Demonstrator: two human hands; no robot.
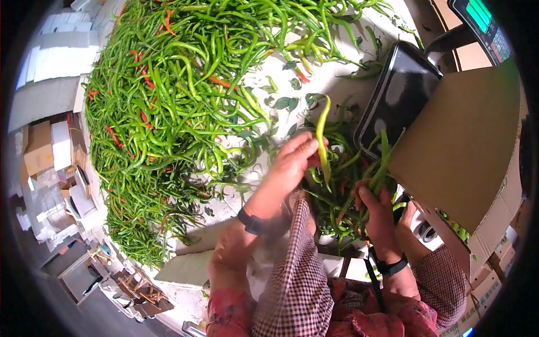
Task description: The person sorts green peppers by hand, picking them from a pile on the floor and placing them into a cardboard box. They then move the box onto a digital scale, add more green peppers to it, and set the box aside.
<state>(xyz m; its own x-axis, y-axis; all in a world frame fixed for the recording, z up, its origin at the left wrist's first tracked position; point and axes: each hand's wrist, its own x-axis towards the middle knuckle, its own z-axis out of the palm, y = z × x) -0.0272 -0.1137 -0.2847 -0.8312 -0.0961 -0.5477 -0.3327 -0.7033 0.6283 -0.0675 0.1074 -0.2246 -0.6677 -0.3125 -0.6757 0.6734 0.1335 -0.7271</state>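
My left hand (293,159) pinches one long yellowish-green chili pepper (322,135), held upright between thumb and fingers. To its right, my right hand (377,212) is closed around several green chili peppers (384,154), their tips sticking up past the thumb. Beneath and between both hands lies a darker tangle of peppers and leaves (337,194). A large heap of green chili peppers (185,106), dotted with a few red ones, spreads over the white surface (255,76) ahead and to the left.
A black scale tray (401,92) with a lit green display (479,16) stands at the upper right. Close to my right hand is an open cardboard box (455,151) with peppers inside. More boxes (39,149) are stacked at far left. Loose leaves (286,103) lie near the heap.
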